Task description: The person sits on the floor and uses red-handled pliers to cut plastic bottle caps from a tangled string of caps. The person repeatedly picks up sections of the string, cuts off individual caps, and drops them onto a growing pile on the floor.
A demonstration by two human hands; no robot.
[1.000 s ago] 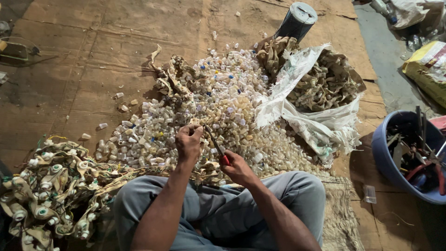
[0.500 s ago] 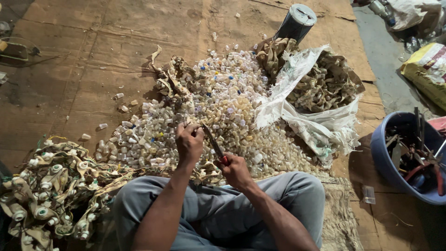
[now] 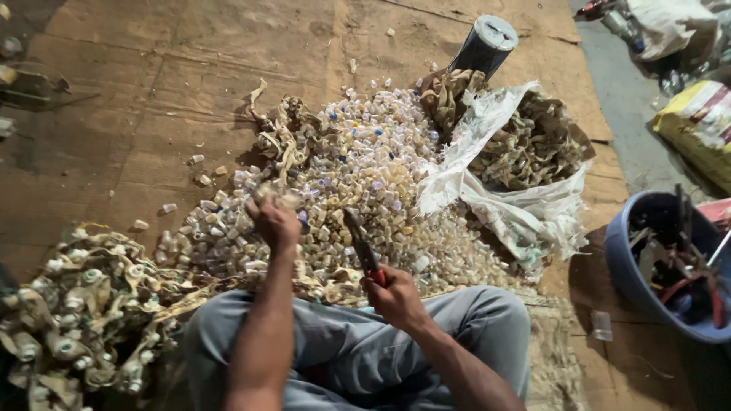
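Note:
I sit cross-legged on cardboard before a big heap of small clear plastic caps (image 3: 358, 183). My right hand (image 3: 396, 298) grips red-handled cutters (image 3: 362, 249), the blades pointing up and away over the heap. My left hand (image 3: 274, 221) is stretched out over the left side of the heap, fingers closed around a small pale piece with a cap on it (image 3: 278, 199). A pile of tan strips with caps still attached (image 3: 84, 304) lies by my left knee.
An open white sack (image 3: 525, 205) of tan strips lies at the right of the heap. A dark cylinder (image 3: 483, 47) stands behind it. A blue tub (image 3: 632, 266) holding tools sits at far right, a yellow bag (image 3: 700, 122) beyond.
My left hand has moved away from the cutters, up and left over the heap. The right hand with the cutters has stayed near my lap.

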